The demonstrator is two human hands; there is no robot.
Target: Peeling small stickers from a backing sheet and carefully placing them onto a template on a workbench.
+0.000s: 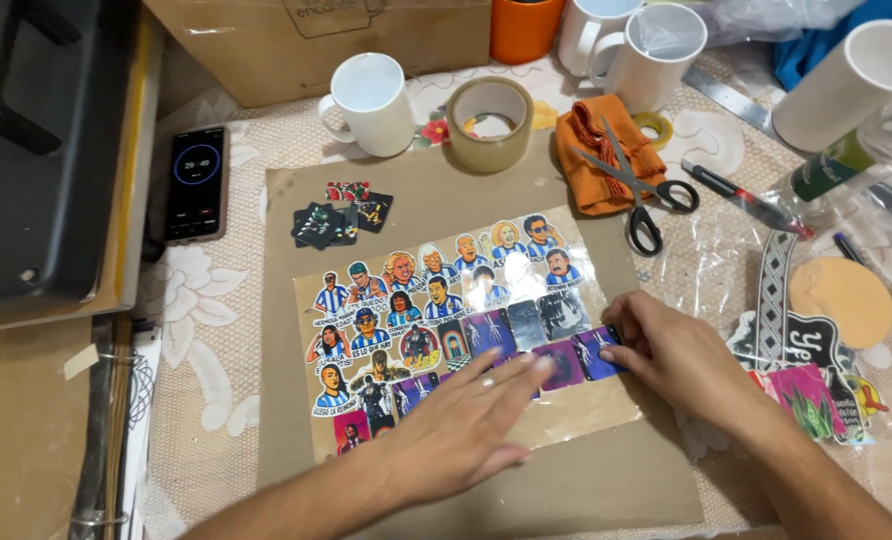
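A clear glossy sheet (pixel 526 290) covers rows of cartoon-figure stickers (pixel 396 300) and small dark purple picture cards (pixel 491 328) on a brown cardboard board (pixel 586 480). My left hand (pixel 466 425) lies flat, palm down, on the lower middle of the sheet, a ring on one finger. My right hand (pixel 671 350) rests at the sheet's right edge, fingertips pressing a purple card (pixel 596 355). Neither hand grips anything.
A small pile of dark cards (pixel 338 218) lies at the board's upper left. A phone (pixel 196 182) shows a timer. Behind are a tape roll (pixel 490 122), white mugs (pixel 371 102), an orange cloth (pixel 601 160) with scissors (pixel 638 195), pens (pixel 741 198) and printed stickers (pixel 816 370).
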